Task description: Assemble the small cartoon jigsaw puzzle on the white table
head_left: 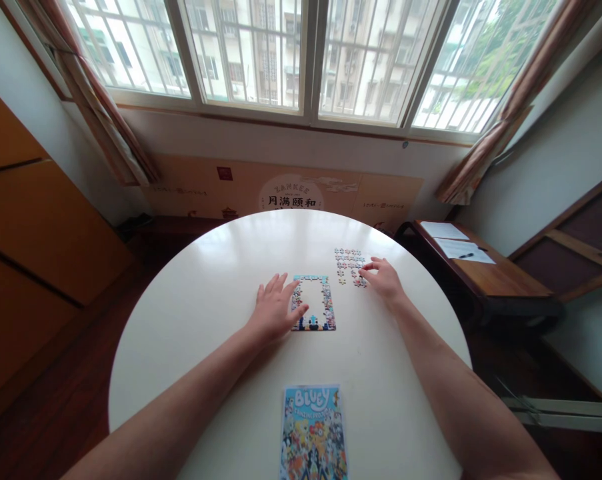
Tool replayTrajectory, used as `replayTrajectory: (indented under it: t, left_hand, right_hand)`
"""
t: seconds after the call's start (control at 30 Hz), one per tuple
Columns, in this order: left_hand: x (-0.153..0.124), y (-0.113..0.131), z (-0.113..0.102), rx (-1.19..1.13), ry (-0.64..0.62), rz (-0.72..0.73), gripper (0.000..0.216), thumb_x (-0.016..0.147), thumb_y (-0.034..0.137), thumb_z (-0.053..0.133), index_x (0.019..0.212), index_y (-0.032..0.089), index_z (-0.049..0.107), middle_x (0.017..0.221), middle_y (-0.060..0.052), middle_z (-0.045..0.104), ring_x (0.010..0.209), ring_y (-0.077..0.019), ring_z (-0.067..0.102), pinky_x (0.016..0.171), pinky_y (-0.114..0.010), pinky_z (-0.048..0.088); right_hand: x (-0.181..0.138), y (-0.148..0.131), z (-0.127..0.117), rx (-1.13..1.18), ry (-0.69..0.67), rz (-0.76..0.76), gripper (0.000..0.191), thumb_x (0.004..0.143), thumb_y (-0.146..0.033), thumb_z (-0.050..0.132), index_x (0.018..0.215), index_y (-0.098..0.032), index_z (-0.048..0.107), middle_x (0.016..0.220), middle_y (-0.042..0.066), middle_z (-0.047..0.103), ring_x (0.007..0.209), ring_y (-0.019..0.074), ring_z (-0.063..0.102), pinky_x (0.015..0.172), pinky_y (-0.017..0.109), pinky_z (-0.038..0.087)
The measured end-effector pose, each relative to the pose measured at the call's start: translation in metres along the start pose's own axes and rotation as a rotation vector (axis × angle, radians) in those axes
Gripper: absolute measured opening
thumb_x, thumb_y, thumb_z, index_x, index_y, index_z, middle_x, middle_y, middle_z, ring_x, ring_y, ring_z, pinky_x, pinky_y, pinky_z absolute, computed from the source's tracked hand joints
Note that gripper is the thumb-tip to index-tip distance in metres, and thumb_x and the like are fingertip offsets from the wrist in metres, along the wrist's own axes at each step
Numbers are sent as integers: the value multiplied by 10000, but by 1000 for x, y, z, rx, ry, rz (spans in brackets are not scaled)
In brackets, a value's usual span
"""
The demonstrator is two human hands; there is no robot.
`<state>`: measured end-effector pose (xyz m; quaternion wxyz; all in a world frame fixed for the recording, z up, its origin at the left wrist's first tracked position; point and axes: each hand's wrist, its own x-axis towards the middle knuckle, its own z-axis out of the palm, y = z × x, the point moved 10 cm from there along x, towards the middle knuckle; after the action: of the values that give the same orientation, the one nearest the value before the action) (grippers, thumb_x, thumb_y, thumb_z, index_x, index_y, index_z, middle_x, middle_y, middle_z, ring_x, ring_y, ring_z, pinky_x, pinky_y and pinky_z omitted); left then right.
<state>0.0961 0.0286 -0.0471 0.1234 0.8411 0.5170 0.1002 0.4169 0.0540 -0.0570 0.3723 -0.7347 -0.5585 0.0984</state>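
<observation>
On the round white table (205, 313) lies a small jigsaw frame (325, 303), its border joined and its middle bare. My left hand (275, 307) rests flat on the table with fingers spread, its fingertips on the frame's left edge. To the right lies a cluster of several loose puzzle pieces (348, 261). My right hand (385, 279) reaches into the cluster's near right edge, fingers curled in a pinch at a piece; whether it grips the piece is too small to see. A colourful "Bluey" picture card (313, 433) lies at the table's near edge.
A dark wooden side table (501, 277) with papers and a pen stands right of the round table. A barred window with curtains fills the far wall, with printed cardboard leaning below it. Wooden cabinets line the left.
</observation>
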Motion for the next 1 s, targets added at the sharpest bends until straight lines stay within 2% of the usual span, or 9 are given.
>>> replayTrajectory:
  t: [0.13, 0.23, 0.33, 0.43, 0.57, 0.67, 0.83, 1.0]
  left_hand:
    - [-1, 0, -5, -18, 29, 9, 632, 947, 555, 489, 1479, 215, 475, 1643, -149, 303, 1538, -342, 207, 1228, -604, 172]
    - [-3, 5, -18, -65, 130, 75, 543, 954, 479, 528, 1423, 205, 536, 1603, -141, 382, 1513, -327, 277, 1228, -581, 220]
    - [-10, 17, -39, -158, 289, 206, 381, 947, 373, 580, 1291, 218, 637, 1494, -112, 524, 1421, -294, 423, 1189, -525, 347]
    - [-23, 33, -58, -269, 424, 365, 235, 937, 302, 625, 1151, 237, 698, 1316, -87, 649, 1250, -268, 558, 1073, -497, 483]
    - [-40, 52, -71, -363, 532, 561, 180, 916, 266, 689, 1085, 211, 720, 1112, -87, 709, 1055, -251, 622, 908, -470, 566]
    - [-43, 57, -72, -387, 537, 608, 216, 896, 263, 727, 1102, 201, 721, 1071, -89, 712, 1005, -237, 627, 862, -440, 577]
    - [-46, 59, -75, -413, 544, 645, 190, 892, 264, 736, 1071, 199, 733, 1035, -84, 719, 968, -221, 636, 838, -411, 579]
    - [-46, 62, -75, -429, 519, 666, 96, 897, 239, 727, 987, 213, 748, 988, -65, 729, 921, -204, 641, 806, -378, 570]
  right_hand:
    - [-5, -10, -19, 150, 40, -15, 232, 768, -428, 726, 825, -211, 785, 1374, 135, 639, 1377, 371, 494, 1161, 526, 328]
    - [-14, -26, -29, 409, 35, 2, 321, 719, -497, 778, 822, -193, 766, 1153, 138, 744, 1102, 329, 682, 1025, 491, 472]
    - [-30, -54, -17, 649, -134, 56, 402, 674, -530, 832, 853, -179, 754, 865, 96, 772, 791, 237, 714, 796, 401, 568]
    - [-55, -85, 7, 759, -358, 121, 404, 628, -502, 883, 819, -171, 753, 768, 61, 751, 623, 163, 660, 657, 337, 570]
    - [-89, -117, 35, 842, -648, 187, 406, 632, -448, 906, 865, -148, 763, 700, 44, 730, 620, 155, 683, 666, 330, 601]
    - [-105, -128, 44, 866, -768, 205, 401, 650, -400, 910, 913, -140, 755, 710, 45, 732, 643, 166, 706, 667, 326, 616]
    - [-115, -134, 49, 879, -836, 219, 438, 658, -363, 913, 988, -161, 707, 780, 46, 747, 653, 175, 715, 590, 308, 618]
    - [-119, -139, 51, 855, -850, 213, 483, 689, -350, 899, 1069, -152, 676, 750, 54, 746, 667, 175, 709, 567, 287, 618]
